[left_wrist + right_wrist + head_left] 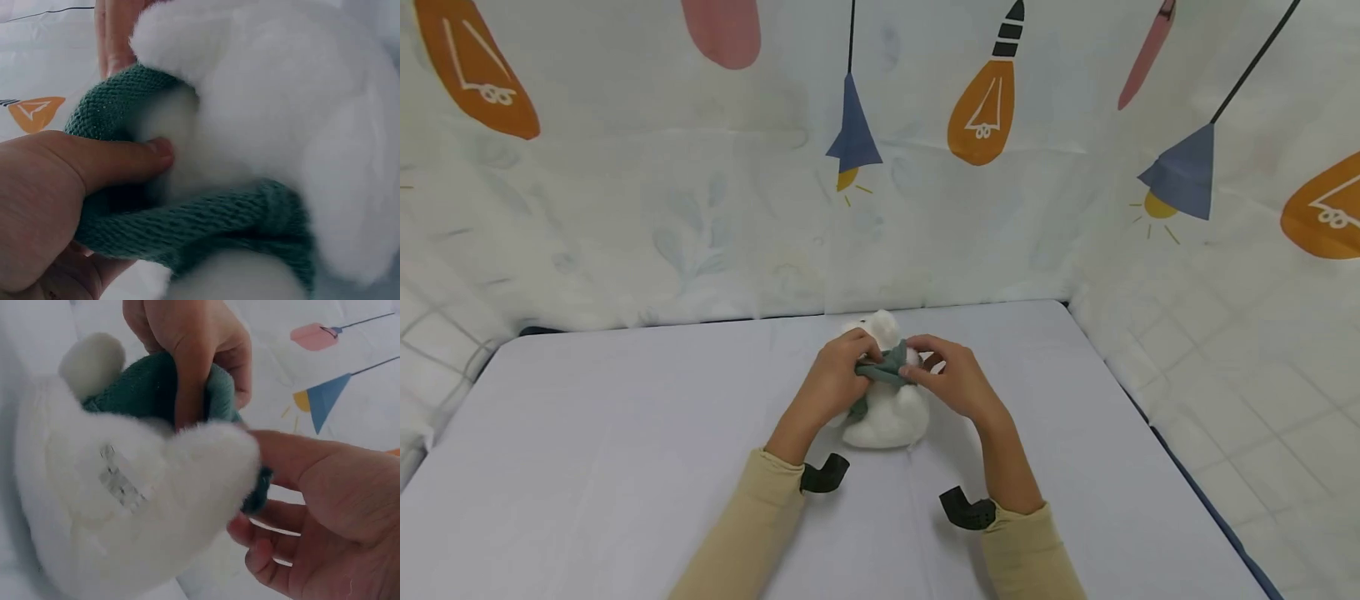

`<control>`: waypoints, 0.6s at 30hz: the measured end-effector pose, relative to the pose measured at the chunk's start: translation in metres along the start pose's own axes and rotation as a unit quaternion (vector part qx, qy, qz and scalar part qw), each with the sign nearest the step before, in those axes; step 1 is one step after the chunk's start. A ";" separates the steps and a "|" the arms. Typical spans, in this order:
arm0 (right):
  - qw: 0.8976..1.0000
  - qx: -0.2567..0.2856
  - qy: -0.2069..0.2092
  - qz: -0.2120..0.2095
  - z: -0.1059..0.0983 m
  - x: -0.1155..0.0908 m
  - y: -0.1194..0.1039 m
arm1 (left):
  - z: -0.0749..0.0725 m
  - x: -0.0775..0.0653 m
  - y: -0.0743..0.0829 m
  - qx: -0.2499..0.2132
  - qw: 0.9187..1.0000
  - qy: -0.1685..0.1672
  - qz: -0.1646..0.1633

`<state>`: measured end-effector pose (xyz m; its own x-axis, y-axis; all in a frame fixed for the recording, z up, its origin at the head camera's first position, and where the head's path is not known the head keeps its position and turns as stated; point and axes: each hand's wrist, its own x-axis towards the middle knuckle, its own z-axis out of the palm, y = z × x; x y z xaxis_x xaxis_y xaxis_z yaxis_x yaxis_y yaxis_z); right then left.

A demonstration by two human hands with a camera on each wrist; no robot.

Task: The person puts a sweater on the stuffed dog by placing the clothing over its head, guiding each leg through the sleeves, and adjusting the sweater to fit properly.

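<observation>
A white plush toy (887, 417) sits upright on the table, with a green knitted garment (883, 367) bunched around its upper part. My left hand (842, 375) grips the garment from the left. In the left wrist view, the left thumb (125, 162) reaches inside the knit loop, which stands away from the fur. On the opposite side, my right hand (951, 375) pinches the garment's edge beside a white limb of the toy. The right wrist view shows a bit of green knit (257, 490) at the right fingers; the limb partly hides the grip. A printed label (122, 478) lies on the fur.
The toy is on a white-covered table (625, 467), near its back edge. Behind it hangs a pale curtain (760, 208) printed with lamps and bulbs, which continues along the right side. A black wrist mount (825, 473) sticks out from the left sleeve, another (967, 510) from the right.
</observation>
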<state>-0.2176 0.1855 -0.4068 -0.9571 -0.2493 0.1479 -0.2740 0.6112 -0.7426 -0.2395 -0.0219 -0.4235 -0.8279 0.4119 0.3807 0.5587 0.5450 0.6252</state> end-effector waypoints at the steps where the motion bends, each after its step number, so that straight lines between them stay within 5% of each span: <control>1: 1.000 -0.007 -0.008 0.000 0.001 0.000 0.000 | 0.001 0.000 0.000 0.004 1.000 0.000 0.003; 13: 0.999 -0.037 -0.013 0.018 0.013 0.004 -0.001 | 0.000 0.000 0.000 -0.012 0.999 -0.015 0.027; 18: 1.000 0.018 -0.010 0.010 0.007 0.003 0.005 | -0.002 0.001 -0.002 -0.022 1.000 -0.011 0.011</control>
<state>-0.2212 0.1820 -0.4147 -0.9603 -0.2525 0.1189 -0.2499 0.5885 -0.7689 -0.2411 -0.0239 -0.4234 -0.8143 0.4398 0.3789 0.5729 0.5037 0.6466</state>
